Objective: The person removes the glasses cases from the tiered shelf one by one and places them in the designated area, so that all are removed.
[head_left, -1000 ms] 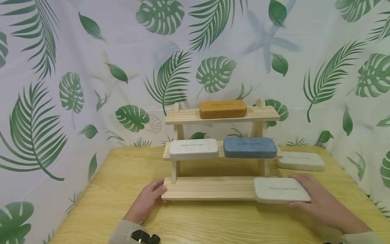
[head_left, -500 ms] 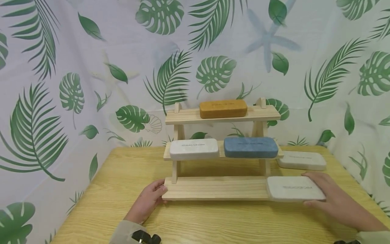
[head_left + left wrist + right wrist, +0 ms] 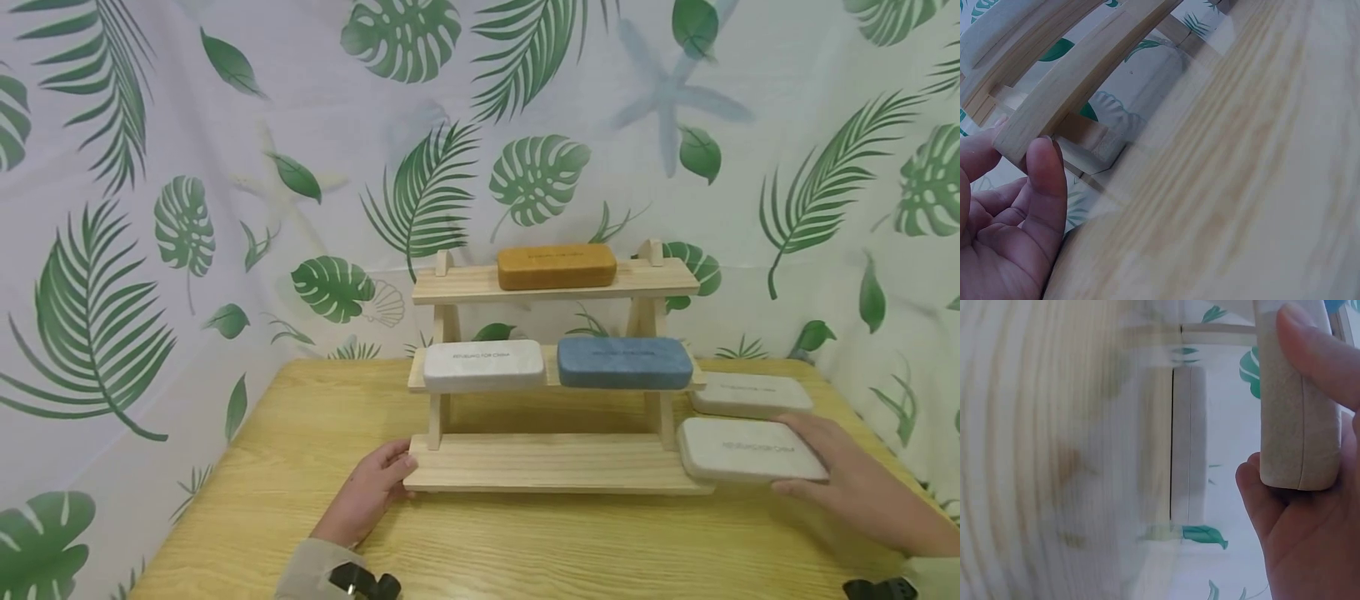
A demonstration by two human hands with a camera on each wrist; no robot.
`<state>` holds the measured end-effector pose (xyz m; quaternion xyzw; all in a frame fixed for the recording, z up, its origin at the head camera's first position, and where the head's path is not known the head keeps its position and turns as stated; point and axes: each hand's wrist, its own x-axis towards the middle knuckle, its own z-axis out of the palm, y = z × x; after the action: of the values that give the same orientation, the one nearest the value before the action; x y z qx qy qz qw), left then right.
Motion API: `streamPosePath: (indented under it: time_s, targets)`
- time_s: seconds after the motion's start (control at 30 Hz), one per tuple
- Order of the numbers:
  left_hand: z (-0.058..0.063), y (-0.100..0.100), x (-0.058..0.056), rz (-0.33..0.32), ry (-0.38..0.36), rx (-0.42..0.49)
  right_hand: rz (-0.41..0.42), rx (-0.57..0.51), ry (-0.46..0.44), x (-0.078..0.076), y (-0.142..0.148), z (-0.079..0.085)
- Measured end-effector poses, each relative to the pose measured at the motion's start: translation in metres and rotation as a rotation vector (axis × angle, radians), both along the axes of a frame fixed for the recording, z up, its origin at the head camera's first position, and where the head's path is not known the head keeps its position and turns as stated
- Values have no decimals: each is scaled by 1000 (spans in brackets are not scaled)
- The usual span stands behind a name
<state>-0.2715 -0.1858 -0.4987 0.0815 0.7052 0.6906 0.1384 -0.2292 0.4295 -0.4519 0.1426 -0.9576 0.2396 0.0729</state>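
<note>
A three-tier wooden display stand (image 3: pixel 555 462) stands on the table. At the left end of its bottom shelf my left hand (image 3: pixel 369 490) grips the board, thumb and fingers at its end in the left wrist view. My right hand (image 3: pixel 851 479) holds a white glasses case (image 3: pixel 753 450) by its right end; the case overlaps the bottom shelf's right end in the head view. The right wrist view shows thumb and fingers around this case (image 3: pixel 1297 431). On the middle tier lie another white glasses case (image 3: pixel 483 367) and a blue one (image 3: pixel 625 363). An orange case (image 3: pixel 557 267) sits on top.
Behind the held case, another white case (image 3: pixel 750 394) lies on the table (image 3: pixel 300 417), right of the stand. A white cloth (image 3: pixel 247 125) printed with green leaves hangs behind and along both sides.
My right hand has moved right and slightly back with the white glasses case, from over the bottom shelf to its right end. My left hand keeps its grip on the stand.
</note>
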Motion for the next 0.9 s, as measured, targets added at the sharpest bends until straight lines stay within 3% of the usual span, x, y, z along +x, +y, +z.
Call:
streamPosePath:
  time_s: [0.2, 0.43, 0.77, 0.9]
  targets:
    - [1, 0, -1, -3, 7, -12, -28, 14, -27, -4, 9, -1]
    - [0, 0, -1, 4, 4, -7, -48, 10, 37, -12, 23, -8]
    - [-1, -1, -2, 3, -2, -9, -103, 57, -65, -27, 37, -11]
    - [-1, -1, -2, 4, 1, -14, -86, 51, -51, -33, 40, -14]
